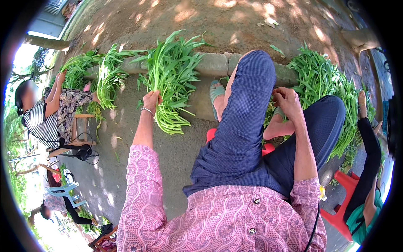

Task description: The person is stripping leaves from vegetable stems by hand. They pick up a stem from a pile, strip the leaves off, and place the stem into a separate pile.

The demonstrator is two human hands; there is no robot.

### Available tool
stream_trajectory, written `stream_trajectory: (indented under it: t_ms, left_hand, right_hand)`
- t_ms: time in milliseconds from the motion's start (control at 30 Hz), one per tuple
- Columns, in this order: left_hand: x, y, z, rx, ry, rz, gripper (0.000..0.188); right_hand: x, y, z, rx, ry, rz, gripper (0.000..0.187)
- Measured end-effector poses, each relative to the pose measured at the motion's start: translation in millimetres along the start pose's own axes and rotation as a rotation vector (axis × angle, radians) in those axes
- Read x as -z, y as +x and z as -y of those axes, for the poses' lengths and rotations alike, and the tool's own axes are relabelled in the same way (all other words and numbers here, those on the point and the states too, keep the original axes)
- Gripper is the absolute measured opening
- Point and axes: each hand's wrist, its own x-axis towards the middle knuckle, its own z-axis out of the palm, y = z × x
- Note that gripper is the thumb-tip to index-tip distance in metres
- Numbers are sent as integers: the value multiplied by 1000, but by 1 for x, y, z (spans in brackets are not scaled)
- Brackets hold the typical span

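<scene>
My left hand (152,101) is closed at the left edge of a bunch of water spinach (176,71), its fingers round some of the stems. The bunch lies leaves away from me over a stone kerb, with its pale green stem ends on the pavement. My right hand (288,101) hangs between my knees, fingers curled together. Whatever it may hold is too small or hidden to make out. Just right of it, a large heap of the same greens (323,80) spreads beyond my right knee.
The stone kerb (212,64) runs across in front, with brown dirt (193,25) behind it. At left, a person in a striped top (46,122) sits by more greens (109,80). At right, another person's dark-clad leg (369,155) extends near a red stool (342,201).
</scene>
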Motion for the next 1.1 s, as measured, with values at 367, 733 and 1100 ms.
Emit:
stream_trajectory:
  t_ms: [367,733,1100]
  left_hand:
    - [29,2,35,-277,807,-590,29]
    - [-95,-115,-27,-474,226,-94,20]
    - [-261,-262,-183,-1211,183,184,8]
  right_hand:
    - [-4,4,-4,33,0,2,23]
    - [7,0,6,145,-65,-46,23]
    - [5,1,12,130,10,-66,23]
